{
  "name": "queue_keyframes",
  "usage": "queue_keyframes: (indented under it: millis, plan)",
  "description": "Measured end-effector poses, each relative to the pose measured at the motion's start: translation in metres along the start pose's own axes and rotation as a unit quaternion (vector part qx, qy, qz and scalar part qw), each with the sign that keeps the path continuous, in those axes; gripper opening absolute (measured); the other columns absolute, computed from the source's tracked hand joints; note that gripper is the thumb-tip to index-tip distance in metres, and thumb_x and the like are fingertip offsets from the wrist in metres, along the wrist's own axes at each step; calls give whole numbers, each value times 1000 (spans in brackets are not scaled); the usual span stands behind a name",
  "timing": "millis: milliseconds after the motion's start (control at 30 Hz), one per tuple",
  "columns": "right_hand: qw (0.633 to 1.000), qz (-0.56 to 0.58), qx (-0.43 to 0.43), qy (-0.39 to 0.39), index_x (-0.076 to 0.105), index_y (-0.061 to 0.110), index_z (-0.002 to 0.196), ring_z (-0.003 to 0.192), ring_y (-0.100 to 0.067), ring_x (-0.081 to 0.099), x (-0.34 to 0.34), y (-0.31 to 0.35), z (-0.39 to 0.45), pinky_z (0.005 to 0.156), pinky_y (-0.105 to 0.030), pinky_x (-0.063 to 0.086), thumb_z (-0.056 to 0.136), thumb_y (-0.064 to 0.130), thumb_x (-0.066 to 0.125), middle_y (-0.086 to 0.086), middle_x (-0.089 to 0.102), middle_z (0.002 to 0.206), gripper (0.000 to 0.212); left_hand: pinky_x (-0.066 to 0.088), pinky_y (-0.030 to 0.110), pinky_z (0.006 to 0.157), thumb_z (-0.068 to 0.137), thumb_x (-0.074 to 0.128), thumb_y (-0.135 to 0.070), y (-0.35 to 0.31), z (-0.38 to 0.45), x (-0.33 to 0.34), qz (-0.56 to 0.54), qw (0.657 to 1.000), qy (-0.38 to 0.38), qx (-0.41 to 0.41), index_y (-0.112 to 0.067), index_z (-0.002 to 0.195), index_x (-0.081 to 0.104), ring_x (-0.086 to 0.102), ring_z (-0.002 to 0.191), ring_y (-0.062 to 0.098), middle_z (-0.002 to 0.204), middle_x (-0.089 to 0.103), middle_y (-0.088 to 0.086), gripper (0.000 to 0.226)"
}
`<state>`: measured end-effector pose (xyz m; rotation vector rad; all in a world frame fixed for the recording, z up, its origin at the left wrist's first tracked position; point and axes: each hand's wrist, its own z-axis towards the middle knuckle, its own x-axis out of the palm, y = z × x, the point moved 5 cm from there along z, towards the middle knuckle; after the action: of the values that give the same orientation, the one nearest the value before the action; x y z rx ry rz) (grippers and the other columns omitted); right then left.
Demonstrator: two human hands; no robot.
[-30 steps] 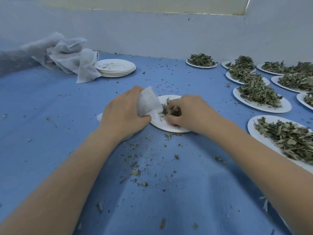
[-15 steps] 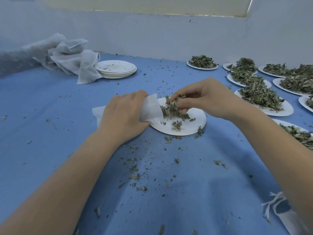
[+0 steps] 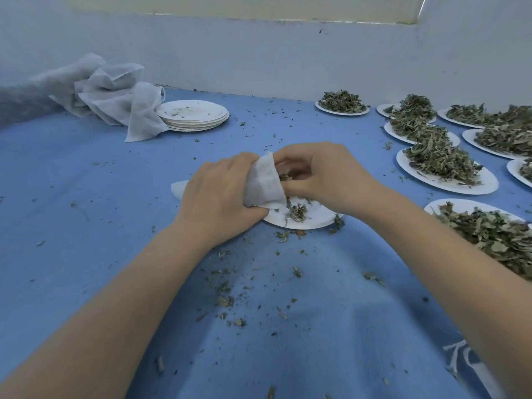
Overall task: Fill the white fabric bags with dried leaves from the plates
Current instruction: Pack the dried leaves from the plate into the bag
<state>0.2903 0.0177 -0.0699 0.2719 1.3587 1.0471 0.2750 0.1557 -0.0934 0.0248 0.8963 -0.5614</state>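
My left hand (image 3: 218, 197) grips a white fabric bag (image 3: 266, 182) over the near edge of a white plate (image 3: 313, 218), with the bag's mouth turned to the right. At that mouth, my right hand (image 3: 319, 175) has its fingers curled round a pinch of dried leaves (image 3: 283, 177). A small clump of leaves (image 3: 298, 211) lies on the plate under both hands. The rest of the bag is hidden behind my left hand, apart from a corner (image 3: 178, 188) showing at the left.
Several plates heaped with dried leaves (image 3: 440, 159) fill the right side of the blue cloth (image 3: 86, 226). A stack of used plates (image 3: 193, 115) and a heap of white bags (image 3: 115, 99) sit at the back left. Leaf crumbs lie scattered in front of me.
My right hand lifted a pinch of leaves off the plate and brought it left to the bag's mouth. My left hand tilted the bag's mouth up towards it.
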Motion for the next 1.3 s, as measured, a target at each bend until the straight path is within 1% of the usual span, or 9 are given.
queue_keyframes:
  millis: [200,333,500,733,933,1000,1133,1200,1300]
  plan:
    - [998,5,30,58,69,29,108,73,-10,61,1,-6,1,61,-12,46,92,12,54,-3,72,92,27,19,22,66,66,68,-37,8,4,2,2,1000,-14,-27,-14,115,55,54,85,26,100,64,4,57]
    - [999,27,31,-20,69,41,85,91,-13,67,-3,-8,2,88,-35,51,86,13,64,9,72,92,28,21,24,68,68,70,-37,3,9,2,14,1000,-20,-5,-13,113,57,56,85,29,97,64,6,53]
    - [996,44,32,-77,69,35,79,74,4,66,-8,-14,1,71,-19,54,76,2,67,16,71,76,33,37,36,71,66,77,-33,-13,22,7,42,996,-10,72,-2,104,61,60,78,31,88,66,11,51]
    - [995,10,-2,102,69,26,79,45,0,38,0,-9,-3,47,-7,30,91,16,59,17,48,49,18,41,35,67,59,83,-30,-16,22,16,50,996,10,80,-1,95,64,62,69,31,79,67,12,50]
    - [996,39,20,-81,73,27,88,83,-5,68,-10,-14,1,81,-24,53,76,11,73,8,73,85,20,35,31,68,62,81,-39,-7,22,11,19,999,-8,46,-4,101,62,62,72,29,84,68,9,56]
    - [995,20,21,-94,71,26,83,76,-1,64,-3,-13,2,76,-20,52,77,9,70,10,69,77,18,39,33,67,61,81,-39,-9,22,14,20,999,-1,51,-2,99,63,62,71,29,82,68,9,56]
    - [995,-75,15,68,65,19,71,46,-1,40,10,-8,7,48,-12,31,90,17,58,16,47,46,20,42,33,66,61,79,-32,-10,21,15,23,997,-5,75,-1,95,65,64,68,28,77,68,10,48]
    - [992,-59,10,109,70,22,83,50,-1,46,4,-2,8,51,-11,35,92,17,56,17,59,57,17,36,33,72,67,74,-39,-3,23,13,25,998,0,56,-5,103,63,63,79,29,86,68,9,51]
    - [1000,4,19,19,70,39,91,81,-9,66,-18,-3,17,73,-15,49,89,13,60,6,73,89,28,28,30,75,70,65,-48,10,26,8,32,999,-5,16,-12,111,56,58,89,29,97,65,7,56]
